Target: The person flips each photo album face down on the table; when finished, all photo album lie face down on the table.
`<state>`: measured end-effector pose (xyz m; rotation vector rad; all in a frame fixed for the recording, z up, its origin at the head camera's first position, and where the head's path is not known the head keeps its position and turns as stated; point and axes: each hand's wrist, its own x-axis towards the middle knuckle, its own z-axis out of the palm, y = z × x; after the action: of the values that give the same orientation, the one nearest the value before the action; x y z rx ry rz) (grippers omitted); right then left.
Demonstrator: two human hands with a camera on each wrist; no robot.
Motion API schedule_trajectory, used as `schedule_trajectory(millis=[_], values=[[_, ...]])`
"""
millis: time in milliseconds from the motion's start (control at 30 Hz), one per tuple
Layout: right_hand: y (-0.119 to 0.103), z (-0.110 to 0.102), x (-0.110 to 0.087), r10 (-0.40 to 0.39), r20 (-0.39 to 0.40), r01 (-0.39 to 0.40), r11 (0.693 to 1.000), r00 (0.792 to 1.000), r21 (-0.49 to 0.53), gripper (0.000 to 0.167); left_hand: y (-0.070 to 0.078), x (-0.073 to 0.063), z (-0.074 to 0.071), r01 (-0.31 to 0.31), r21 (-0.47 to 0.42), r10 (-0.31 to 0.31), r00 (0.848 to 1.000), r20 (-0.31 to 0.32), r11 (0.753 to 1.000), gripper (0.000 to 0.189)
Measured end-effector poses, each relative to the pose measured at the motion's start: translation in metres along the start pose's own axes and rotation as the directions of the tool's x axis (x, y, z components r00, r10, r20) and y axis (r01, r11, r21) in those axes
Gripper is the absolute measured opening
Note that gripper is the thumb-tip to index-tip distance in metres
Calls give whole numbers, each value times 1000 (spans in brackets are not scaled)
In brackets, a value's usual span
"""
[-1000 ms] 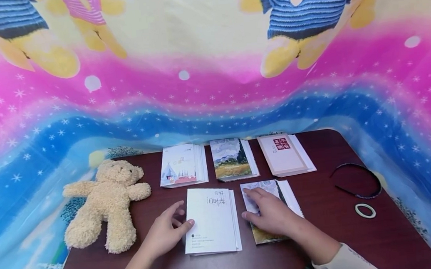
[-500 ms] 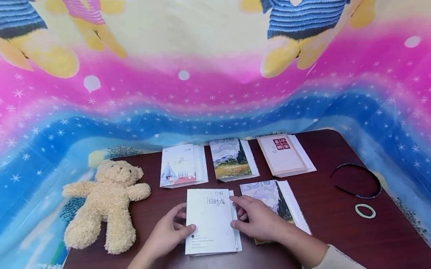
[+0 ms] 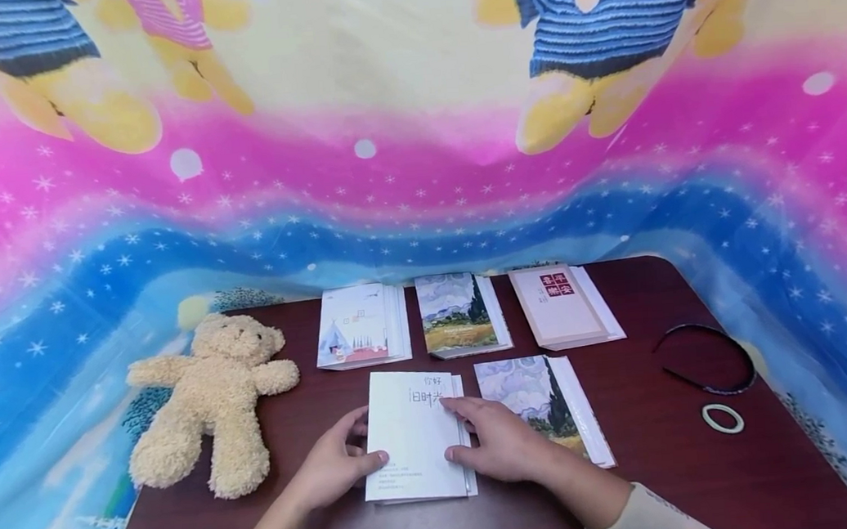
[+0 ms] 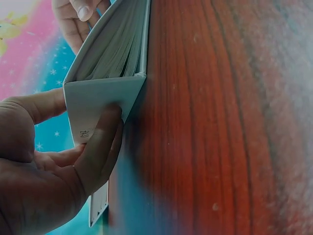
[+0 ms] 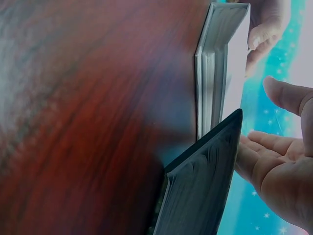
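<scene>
White book (image 3: 409,433) at lower centre seems best steadied evenly, the left hand (image 3: 334,463) gripping its left edge, the right hand (image 3: 500,439) spread over its right.

left hand (image 4: 44,178), lower left, its thumb at the cover and fingers (image 4: 100,147) against the spine of a thick white book (image 4: 105,90), upper centre; right hand (image 4: 76,22), upper left, beside the book; reddish wood-grained desk (image 4: 210,122), right; snowflake-patterned cloth (image 4: 54,66), left.
</scene>
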<state>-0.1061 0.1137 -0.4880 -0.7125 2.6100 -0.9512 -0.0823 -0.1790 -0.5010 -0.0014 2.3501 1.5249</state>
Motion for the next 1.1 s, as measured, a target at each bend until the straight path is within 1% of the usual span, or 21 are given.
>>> schedule_trajectory(millis=[233, 367, 500, 600, 767, 1000, 1100], values=[[0, 1, 1, -2, 1, 2, 1000, 1000, -21, 70, -2, -1, 0, -10, -68, 10, 1000, 3, 998, 82], [1, 5, 2, -10, -4, 10, 1000, 1000, -28, 71, -2, -2, 0, 9, -131, -6, 1000, 26, 991, 80], [0, 7, 2, 2, -2, -2, 999, 1000, -34, 72, -2, -4, -2, 32, -215, -20, 998, 57, 976, 78], [-1, 7, 3, 7, -2, -7, 999, 1000, -31, 72, -2, -3, -4, 37, -254, -21, 998, 67, 967, 76], [-1, 6, 2, -5, 1, 5, 1000, 1000, -24, 73, -1, -4, -7, 37, -285, -17, 997, 74, 958, 79], [-1, 6, 2, 2, 3, -2, 1000, 1000, -15, 73, 1, -4, -10, 40, -370, 8, 992, 126, 928, 80], [-1, 5, 2, 0, -4, 0, 1000, 1000, -9, 73, 1, -4, -10, 48, -384, 4, 991, 132, 922, 81]])
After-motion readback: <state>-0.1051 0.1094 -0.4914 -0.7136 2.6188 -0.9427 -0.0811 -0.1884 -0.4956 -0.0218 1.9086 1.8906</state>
